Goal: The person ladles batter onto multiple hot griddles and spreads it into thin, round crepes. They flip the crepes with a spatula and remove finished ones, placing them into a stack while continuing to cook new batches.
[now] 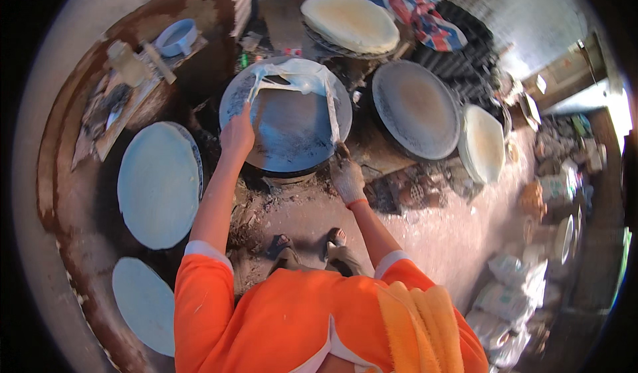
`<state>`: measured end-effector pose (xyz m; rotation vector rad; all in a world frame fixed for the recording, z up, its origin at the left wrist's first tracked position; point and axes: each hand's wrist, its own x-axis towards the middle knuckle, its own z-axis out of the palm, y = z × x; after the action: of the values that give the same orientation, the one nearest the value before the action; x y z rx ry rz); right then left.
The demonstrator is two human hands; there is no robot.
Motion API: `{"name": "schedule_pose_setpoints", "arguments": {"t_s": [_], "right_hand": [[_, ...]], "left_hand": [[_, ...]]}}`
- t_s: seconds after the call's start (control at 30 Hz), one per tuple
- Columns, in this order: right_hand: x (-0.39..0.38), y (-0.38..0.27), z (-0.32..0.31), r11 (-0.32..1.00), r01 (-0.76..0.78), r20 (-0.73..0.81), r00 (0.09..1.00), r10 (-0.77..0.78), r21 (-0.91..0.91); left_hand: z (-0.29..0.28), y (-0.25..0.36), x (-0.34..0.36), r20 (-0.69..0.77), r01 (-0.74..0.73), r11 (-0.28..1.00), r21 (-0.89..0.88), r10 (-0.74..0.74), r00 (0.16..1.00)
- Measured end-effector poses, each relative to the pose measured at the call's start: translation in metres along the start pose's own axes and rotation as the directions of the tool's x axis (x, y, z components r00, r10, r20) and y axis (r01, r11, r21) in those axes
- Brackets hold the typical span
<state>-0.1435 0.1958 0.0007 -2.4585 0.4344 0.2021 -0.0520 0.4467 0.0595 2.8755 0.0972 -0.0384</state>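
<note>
A wide, round dark griddle (pixel 286 130) stands in front of me. Across its far part lies a thin, whitish sheet of batter or pancake (pixel 299 77), wrinkled and with a gap in it. My bare left hand (pixel 238 134) is over the griddle's left side, its fingers closed at the sheet's left edge. At the near right rim my right hand (pixel 347 177), in a pale glove with dark-stained fingertips, is closed on a narrow pale stick (pixel 331 110). The stick runs away from me to the sheet's right end. The stick's exact kind does not show.
Another dark griddle (pixel 417 110) stands to the right. Stacks of round pancakes sit behind (pixel 350 22) and at right (pixel 482 144). Two pale rounds (pixel 159 186) lie at left. A wooden board (pixel 129 117) holds a blue-rimmed bowl (pixel 177 37). White sacks (pixel 508 293) lie at lower right.
</note>
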Motion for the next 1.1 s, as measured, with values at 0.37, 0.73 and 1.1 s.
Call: {"name": "schedule_pose_setpoints", "arguments": {"t_s": [0.37,0.73,1.1], "right_hand": [[0.043,-0.054,0.016,0.906,0.31,0.206,0.944,-0.258,-0.288],[0.053,0.001,-0.024,0.929,0.276,0.122,0.96,-0.253,-0.245],[0.068,-0.054,0.001,0.779,0.61,0.415,0.752,-0.512,-0.144]], "left_hand": [[-0.002,0.033,-0.075,-0.161,0.028,0.955,-0.295,-0.079,0.984],[0.037,0.025,-0.048,-0.11,0.039,0.983,-0.177,-0.059,0.992],[-0.021,0.037,-0.133,0.139,0.238,0.243,-0.94,-0.365,0.921]]}}
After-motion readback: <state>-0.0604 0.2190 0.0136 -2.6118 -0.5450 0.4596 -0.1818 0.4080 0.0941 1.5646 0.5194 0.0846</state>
